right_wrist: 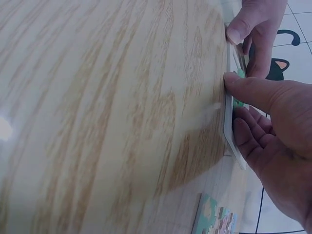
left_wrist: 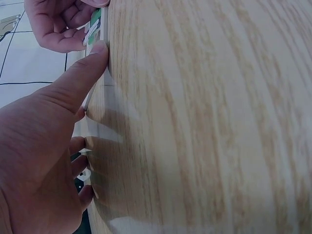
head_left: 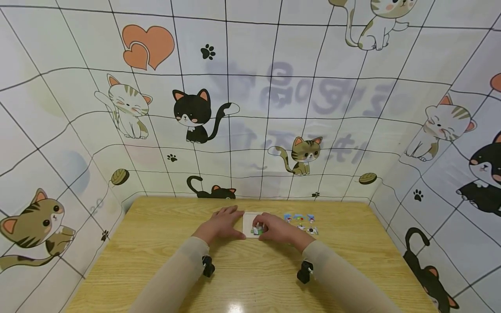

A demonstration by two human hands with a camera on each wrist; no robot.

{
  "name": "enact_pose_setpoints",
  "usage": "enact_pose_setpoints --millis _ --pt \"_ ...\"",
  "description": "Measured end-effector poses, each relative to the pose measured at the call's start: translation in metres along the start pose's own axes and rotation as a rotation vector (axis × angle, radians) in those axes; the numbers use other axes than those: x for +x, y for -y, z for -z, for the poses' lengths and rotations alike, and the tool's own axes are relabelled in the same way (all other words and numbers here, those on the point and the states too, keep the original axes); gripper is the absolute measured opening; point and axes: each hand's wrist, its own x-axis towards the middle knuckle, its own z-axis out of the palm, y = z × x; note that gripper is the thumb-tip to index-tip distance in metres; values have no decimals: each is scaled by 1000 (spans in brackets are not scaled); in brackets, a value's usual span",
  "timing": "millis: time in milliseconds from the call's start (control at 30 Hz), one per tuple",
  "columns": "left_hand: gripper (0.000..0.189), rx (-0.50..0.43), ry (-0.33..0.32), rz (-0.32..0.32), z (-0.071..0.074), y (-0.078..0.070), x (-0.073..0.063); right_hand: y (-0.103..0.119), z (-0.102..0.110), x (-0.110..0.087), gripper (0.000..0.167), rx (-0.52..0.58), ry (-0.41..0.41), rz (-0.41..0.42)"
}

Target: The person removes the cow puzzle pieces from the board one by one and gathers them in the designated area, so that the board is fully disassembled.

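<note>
A small white puzzle board (head_left: 247, 221) lies flat on the table, with green and grey jigsaw pieces (head_left: 257, 229) at its lower right part. My left hand (head_left: 222, 225) spreads at the board's left end, thumb at the near corner and fingertips by the far one. In the left wrist view, that thumb (left_wrist: 100, 51) touches the board's near edge. Over the right part of the board, my right hand (head_left: 278, 228) has its fingers curled and pinches a green and white jigsaw piece (left_wrist: 92, 28). Its thumb sits at the near edge; the fingers partly hide the piece.
Several loose jigsaw pieces (head_left: 299, 217) lie in two rows right of the board, partly behind the right hand. The wooden table (head_left: 164, 243) meets a cat-patterned cloth wall (head_left: 250, 165) at its back. Small black devices are strapped to both wrists.
</note>
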Motion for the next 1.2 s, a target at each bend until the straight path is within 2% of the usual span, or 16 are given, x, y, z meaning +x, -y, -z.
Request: enact_pose_setpoints --millis 400,700,1200 --pt "97 -2 8 8 -2 2 2 -7 -1 -1 35 61 -23 6" --pt "98 -7 9 12 -3 3 3 -13 -3 -1 35 130 -40 -22" --pt "98 1 7 18 -3 4 3 -10 -11 -7 28 42 -144 18"
